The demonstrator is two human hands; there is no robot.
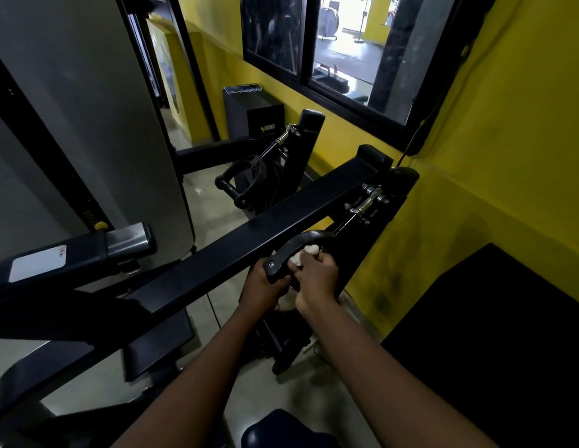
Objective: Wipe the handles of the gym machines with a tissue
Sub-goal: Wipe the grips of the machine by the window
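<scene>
Our left hand (263, 287) has its fingers curled tight round the bottom end of the near handle (289, 247). Our right hand (317, 278) has its fingers bunched round the small white tissue (309, 250) and presses it inside that handle's loop. The handle hangs from a shiny joint (367, 203) that looks like it can swing, so if our left hand lets go it could twist away and we might miss spots, and the little tissue wad could rip or slip out.
</scene>
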